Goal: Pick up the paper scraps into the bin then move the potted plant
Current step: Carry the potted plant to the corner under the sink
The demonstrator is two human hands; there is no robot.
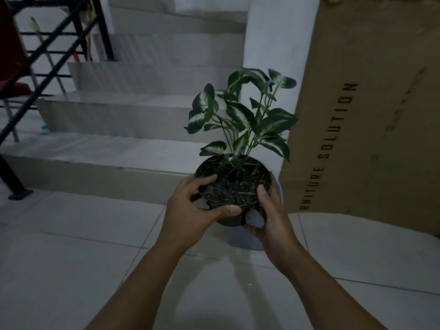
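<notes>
The potted plant has green and white leaves in a round black pot, and it is held above the tiled floor. My left hand grips the pot's left rim and side. My right hand cups its right side from below. Directly under the pot, a pale bluish bin stands on the floor, mostly hidden by the pot and my hands. No paper scraps show in view.
Tiled stairs rise straight ahead. A black metal railing runs along the left. A big cardboard box leans against the white pillar on the right. Pale floor tiles spread in front.
</notes>
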